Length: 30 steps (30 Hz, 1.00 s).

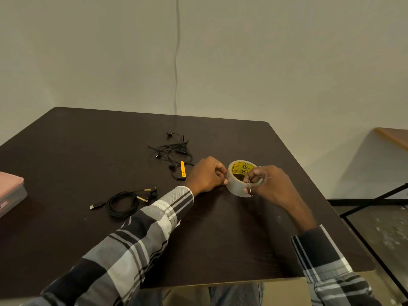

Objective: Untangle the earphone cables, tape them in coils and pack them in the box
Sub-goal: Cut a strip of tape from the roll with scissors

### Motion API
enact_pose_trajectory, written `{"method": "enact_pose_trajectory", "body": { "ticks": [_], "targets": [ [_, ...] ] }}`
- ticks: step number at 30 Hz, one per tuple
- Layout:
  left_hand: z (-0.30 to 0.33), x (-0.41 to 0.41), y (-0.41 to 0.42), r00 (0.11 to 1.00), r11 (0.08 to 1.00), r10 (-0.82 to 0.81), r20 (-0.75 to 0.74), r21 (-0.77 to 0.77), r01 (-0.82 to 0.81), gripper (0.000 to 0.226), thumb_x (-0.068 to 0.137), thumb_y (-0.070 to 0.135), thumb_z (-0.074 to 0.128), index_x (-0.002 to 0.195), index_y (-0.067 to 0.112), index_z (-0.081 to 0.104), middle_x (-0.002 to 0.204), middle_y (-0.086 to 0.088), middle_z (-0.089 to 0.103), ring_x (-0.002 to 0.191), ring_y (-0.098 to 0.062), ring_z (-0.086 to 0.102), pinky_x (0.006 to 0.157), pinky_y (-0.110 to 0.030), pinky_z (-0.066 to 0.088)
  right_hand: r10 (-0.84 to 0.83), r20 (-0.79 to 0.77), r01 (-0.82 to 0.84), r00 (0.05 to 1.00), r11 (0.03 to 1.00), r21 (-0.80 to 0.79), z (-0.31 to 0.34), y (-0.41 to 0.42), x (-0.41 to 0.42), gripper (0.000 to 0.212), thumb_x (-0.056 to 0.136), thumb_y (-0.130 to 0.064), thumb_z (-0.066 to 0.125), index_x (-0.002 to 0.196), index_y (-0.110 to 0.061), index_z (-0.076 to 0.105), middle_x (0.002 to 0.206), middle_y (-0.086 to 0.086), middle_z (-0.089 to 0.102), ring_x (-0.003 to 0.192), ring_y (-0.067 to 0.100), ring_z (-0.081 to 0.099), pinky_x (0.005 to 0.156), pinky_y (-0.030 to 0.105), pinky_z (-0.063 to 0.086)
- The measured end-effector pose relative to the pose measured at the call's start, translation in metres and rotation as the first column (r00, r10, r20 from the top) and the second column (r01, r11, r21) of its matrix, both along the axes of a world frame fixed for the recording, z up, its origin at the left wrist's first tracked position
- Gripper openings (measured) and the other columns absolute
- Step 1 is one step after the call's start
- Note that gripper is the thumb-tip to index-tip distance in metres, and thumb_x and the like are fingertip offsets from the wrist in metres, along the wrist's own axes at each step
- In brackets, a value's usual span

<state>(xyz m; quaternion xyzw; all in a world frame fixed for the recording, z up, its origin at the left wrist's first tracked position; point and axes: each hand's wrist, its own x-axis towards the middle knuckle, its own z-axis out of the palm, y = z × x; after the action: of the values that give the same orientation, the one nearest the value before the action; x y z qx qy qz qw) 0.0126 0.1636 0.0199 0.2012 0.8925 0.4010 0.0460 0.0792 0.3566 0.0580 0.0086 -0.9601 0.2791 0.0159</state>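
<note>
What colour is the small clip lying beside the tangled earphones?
Yellow-orange plastic clip, clearest in the head view.

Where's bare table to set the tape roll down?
Free: near edge between both sleeves, and the far-left stretch behind the coiled earphones. Crowded: centre, where the tangled earphones and orange cutter lie beside the left hand; the box borders the left edge.

Single head-worn view, looking forward and down over a dark table (pixel 66 151), close above both arms, wall beyond

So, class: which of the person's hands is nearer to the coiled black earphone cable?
Left. The left hand is at the tape roll, just right of the coiled cable; the right hand grips the roll's far side, farther away.
</note>
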Motion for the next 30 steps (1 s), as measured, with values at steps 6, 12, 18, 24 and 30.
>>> {"method": "enact_pose_trajectory", "body": {
  "ticks": [6,12,18,24,30],
  "targets": [
    [0.0,0.004,0.003,0.997,0.998,0.05,-0.061,0.04,-0.047,0.01,0.084,0.016,0.075,0.093,0.015,0.078,0.084,0.001,0.075,0.065,0.003,0.062,0.067,-0.022,0.052,0.032,-0.015,-0.033,0.999,0.997,-0.074,-0.001,0.006,0.004,0.016,0.073,-0.012,0.086,0.078,-0.02,0.073,0.085,-0.008,0.068,0.085,0.014,0.062,0.069,0.022,0.041],
    [0.002,0.006,0.002,0.993,0.997,0.058,-0.105,0.06,-0.052,0.006,0.083,0.017,0.074,0.085,0.016,0.079,0.074,0.003,0.074,0.056,0.003,0.06,0.059,-0.018,0.048,0.035,-0.037,-0.042,0.999,0.98,-0.195,0.001,0.011,0.005,0.023,0.076,-0.008,0.084,0.073,-0.026,0.069,0.076,-0.012,0.065,0.076,0.009,0.059,0.067,0.022,0.043],
    [0.006,0.008,0.0,0.984,0.995,0.073,-0.162,0.081,-0.06,0.013,0.076,0.011,0.062,0.071,0.015,0.073,0.065,0.005,0.07,0.057,-0.006,0.061,0.058,-0.024,0.051,0.021,-0.064,-0.042,0.998,0.934,-0.354,-0.005,0.014,0.007,0.015,0.078,-0.009,0.081,0.08,-0.021,0.073,0.082,0.004,0.068,0.078,0.015,0.06,0.074,0.034,0.051],
    [0.016,0.01,-0.007,0.988,0.992,0.065,-0.143,0.12,-0.048,0.014,0.08,0.018,0.06,0.066,0.014,0.06,0.061,0.008,0.058,0.054,-0.006,0.046,0.053,-0.023,0.039,0.072,-0.037,-0.081,0.997,0.847,-0.525,0.001,0.004,0.006,0.009,0.089,-0.003,0.071,0.087,-0.012,0.069,0.079,0.005,0.06,0.074,0.015,0.055,0.065,0.024,0.047],
    [0.039,0.008,-0.031,0.995,0.999,0.031,-0.099,-0.011,-0.032,0.022,0.09,0.026,0.053,0.07,0.016,0.053,0.07,0.002,0.055,0.058,-0.012,0.044,0.054,-0.028,0.034,0.069,-0.014,-0.066,0.998,0.85,-0.523,0.008,-0.021,-0.002,0.006,0.095,-0.01,0.065,0.094,-0.016,0.064,0.097,0.021,0.068,0.086,0.021,0.064,0.071,0.038,0.056]
  ]
}}
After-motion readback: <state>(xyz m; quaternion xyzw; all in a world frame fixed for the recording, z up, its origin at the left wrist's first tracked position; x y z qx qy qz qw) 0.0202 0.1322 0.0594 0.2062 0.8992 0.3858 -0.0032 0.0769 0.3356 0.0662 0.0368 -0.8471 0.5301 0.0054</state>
